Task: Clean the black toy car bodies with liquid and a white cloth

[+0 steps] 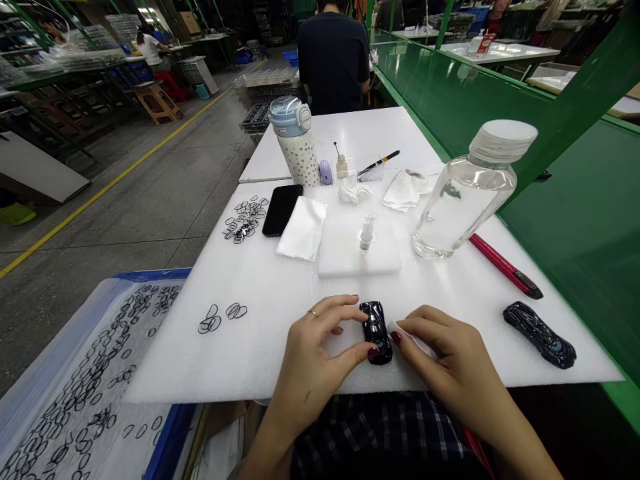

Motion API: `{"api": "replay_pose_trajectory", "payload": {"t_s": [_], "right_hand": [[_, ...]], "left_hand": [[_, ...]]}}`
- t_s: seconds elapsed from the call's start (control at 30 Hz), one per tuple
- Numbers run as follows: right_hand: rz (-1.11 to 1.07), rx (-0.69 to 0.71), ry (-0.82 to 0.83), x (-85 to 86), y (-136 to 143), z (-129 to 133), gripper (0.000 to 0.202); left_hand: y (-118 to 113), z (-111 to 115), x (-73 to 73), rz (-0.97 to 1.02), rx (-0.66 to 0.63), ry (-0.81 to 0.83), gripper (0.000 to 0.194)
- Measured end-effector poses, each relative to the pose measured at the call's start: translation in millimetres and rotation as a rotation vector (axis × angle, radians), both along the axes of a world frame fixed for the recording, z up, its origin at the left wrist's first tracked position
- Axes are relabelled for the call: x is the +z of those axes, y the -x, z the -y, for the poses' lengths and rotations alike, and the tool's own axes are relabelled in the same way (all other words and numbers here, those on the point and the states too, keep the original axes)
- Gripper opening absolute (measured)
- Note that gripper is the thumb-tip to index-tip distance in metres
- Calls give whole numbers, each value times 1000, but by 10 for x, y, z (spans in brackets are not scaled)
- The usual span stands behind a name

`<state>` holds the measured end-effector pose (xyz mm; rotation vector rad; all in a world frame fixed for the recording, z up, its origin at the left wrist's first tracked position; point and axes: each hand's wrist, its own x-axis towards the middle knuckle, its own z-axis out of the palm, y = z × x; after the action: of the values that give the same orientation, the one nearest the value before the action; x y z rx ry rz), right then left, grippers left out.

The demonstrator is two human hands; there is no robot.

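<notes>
Black glossy piece (377, 331): on white foam tabletop (280, 293)
Left hand (320, 347): fingers pinch the piece
Right hand (445, 347): fingers hold white cloth (406, 333) against it

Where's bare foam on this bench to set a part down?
Free: the stretch between the two small ring clusters and the folded white cloth, and the patch between the right hand, the second black part and the clear bottle. Crowded: the back edge around the phone, tumbler and crumpled wipes.
</notes>
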<state>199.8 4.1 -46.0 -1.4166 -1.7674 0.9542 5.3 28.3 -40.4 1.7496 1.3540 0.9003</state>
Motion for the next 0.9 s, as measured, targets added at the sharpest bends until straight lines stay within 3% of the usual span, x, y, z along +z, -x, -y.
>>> {"api": "replay_pose_trajectory", "payload": {"t_s": [0.1,0.23,0.6,0.9], "right_hand": [[-2,-3,-2,-1,2,-2,21],[-3,2,-8,-12,2,-5,20],[3,9,-45,-30,-5,9,18],[17,-33,-33,-44,14,15,16]], "left_hand": [[-10,74,-23,-28,56,-86,14],[-50,149,-73,-50,61,-166,12],[-91,132,-49,-34,78,-57,14],[-92,123,-68,-76,111,-101,21]]}}
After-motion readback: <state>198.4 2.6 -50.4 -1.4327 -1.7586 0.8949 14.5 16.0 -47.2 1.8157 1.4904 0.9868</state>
